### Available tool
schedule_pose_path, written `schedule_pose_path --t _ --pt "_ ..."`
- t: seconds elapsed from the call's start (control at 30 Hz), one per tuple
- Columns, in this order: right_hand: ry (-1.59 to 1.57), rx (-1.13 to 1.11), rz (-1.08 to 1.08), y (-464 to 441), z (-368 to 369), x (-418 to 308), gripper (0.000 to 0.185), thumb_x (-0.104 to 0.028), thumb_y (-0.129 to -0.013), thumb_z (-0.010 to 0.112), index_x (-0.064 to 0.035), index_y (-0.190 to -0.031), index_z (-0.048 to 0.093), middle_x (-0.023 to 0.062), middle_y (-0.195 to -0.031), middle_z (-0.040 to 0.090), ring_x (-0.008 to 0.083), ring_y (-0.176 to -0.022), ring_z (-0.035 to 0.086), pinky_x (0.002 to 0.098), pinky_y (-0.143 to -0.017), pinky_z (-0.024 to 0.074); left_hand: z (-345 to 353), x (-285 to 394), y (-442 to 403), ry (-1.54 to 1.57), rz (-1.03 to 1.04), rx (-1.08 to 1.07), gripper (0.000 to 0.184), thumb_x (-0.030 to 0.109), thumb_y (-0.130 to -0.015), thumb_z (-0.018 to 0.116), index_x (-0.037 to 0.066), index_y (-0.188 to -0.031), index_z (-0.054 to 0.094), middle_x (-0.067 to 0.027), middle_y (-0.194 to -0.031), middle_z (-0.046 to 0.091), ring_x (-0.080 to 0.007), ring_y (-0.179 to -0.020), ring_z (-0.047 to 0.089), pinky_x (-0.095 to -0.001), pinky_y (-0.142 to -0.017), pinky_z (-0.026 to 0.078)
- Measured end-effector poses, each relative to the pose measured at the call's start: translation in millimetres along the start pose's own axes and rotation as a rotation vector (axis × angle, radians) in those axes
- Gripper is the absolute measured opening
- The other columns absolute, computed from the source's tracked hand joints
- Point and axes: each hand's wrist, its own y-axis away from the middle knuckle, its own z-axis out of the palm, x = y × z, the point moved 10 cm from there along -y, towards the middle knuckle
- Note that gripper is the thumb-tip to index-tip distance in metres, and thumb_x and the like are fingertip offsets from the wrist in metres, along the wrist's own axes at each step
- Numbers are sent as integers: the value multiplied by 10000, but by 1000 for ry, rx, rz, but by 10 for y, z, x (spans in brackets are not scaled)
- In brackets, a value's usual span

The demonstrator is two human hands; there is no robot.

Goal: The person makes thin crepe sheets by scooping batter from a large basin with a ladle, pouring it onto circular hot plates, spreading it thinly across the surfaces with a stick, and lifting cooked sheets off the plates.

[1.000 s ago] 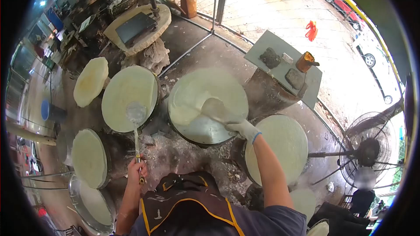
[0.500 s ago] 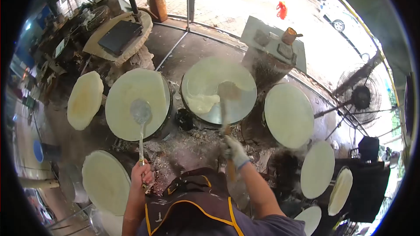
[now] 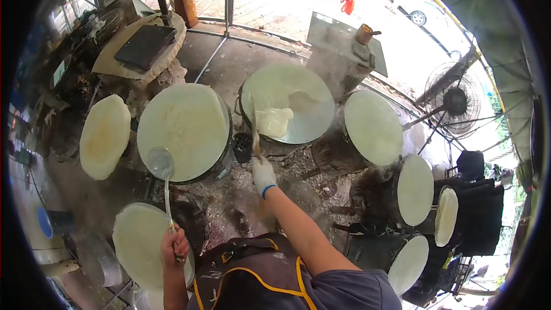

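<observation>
My left hand (image 3: 175, 245) is wrapped around the handle of a metal ladle (image 3: 160, 162). The ladle's round bowl is over the lower-left edge of the pale batter sheet on the left griddle (image 3: 186, 132). In a white glove with a blue cuff, my right hand (image 3: 263, 173) grips the wooden handle of a spreader (image 3: 255, 132), seen nearly edge-on. The spreader's blade is at the left side of the middle griddle (image 3: 310, 129), beside a thick lump of pale batter (image 3: 275, 121). A thin, uneven batter layer covers much of that griddle, with bare metal showing at the lower right.
More batter-covered griddles stand around me, including a right one (image 3: 373, 129) and a lower-left one (image 3: 138, 241). A black scale (image 3: 144, 47) sits on a slab at upper left. A fan (image 3: 455, 101) stands at right. A dark cup (image 3: 242, 147) sits between two griddles.
My right hand and the spreader have moved left across the middle griddle, and the batter lump is now heaped. The ladle has shifted down and left. The view has tilted slightly.
</observation>
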Motion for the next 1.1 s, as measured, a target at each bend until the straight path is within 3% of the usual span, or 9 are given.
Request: schedule_pose_path --t 0.07,0.23,0.33,0.43,0.57,0.73,0.93,1.03,1.1 --pt "-131 98 137 -253 -150 624 403 -281 -924 500 -28 -1232 556 156 -930 655 264 -832 621 373 -776 471 31 3 22 25 -8 -7 173 86 -912 448 47 -1079 466 -16 -662 388 -65 -373 326 -217 -327 304" --pt "-361 222 260 -41 -384 499 402 -294 -924 492 -17 -1206 564 147 -920 661 257 -790 620 371 -722 479 207 -121 -12 -26 -34 -81 195 85 -922 437 43 -1109 470 -23 -657 389 -69 -367 325 -217 -325 303" --pt "-11 -81 121 36 -397 527 340 -284 -946 503 -45 -1179 563 30 -714 557 115 -559 506 282 -488 408 271 -251 -75 -30 -66 -98 223 94 -930 436 38 -1144 466 -27 -652 388 -70 -364 327 -220 -320 303" --pt "-307 77 260 70 -957 596 364 -316 -937 498 -36 -1156 573 33 -712 556 123 -563 506 297 -518 423 430 -405 -105 -53 -61 -113 252 96 -935 435 31 -1177 461 -31 -649 389 -68 -362 332 -221 -316 303" --pt "-61 -6 158 40 -1284 444 405 -387 -924 486 -56 -1134 590 78 -785 621 179 -633 566 340 -615 461 706 -659 -148 -84 -43 -197 275 87 -935 433 20 -1201 460 -34 -649 395 -66 -361 338 -218 -314 311" --pt "97 -138 178 39 -1878 1018 453 -374 -892 496 -46 -1193 580 227 -1052 637 364 -1004 605 426 -863 455 1121 -1197 -216 -38 -40 -149 268 80 -931 431 12 -1188 470 -34 -644 389 -65 -365 344 -218 -331 337" --pt "287 -247 -180 -822 -2642 577 445 -369 -901 496 -26 -1173 578 257 -1086 616 383 -1066 578 438 -910 438 1821 -1887 -238 -57 -51 -67 248 61 -922 420 9 -1158 477 -23 -635 376 -61 -375 340 -208 -341 333" --pt "497 -399 -150 -754 -2718 897 435 -396 -918 471 -73 -1187 582 229 -1102 623 382 -1067 577 429 -919 432 2111 -2144 -199 -71 -36 -68 220 65 -927 419 2 -1122 498 -7 -626 362 -54 -378 337 -200 -338 328" --pt "497 -258 -141 -1029 -2963 814 419 -384 -921 455 -56 -1144 590 245 -1077 618 402 -1048 573 456 -885 444 2200 -2285 -172 -78 -29 -52 214 68 -926 421 5 -1113 502 -4 -628 360 -55 -382 335 -203 -338 322"
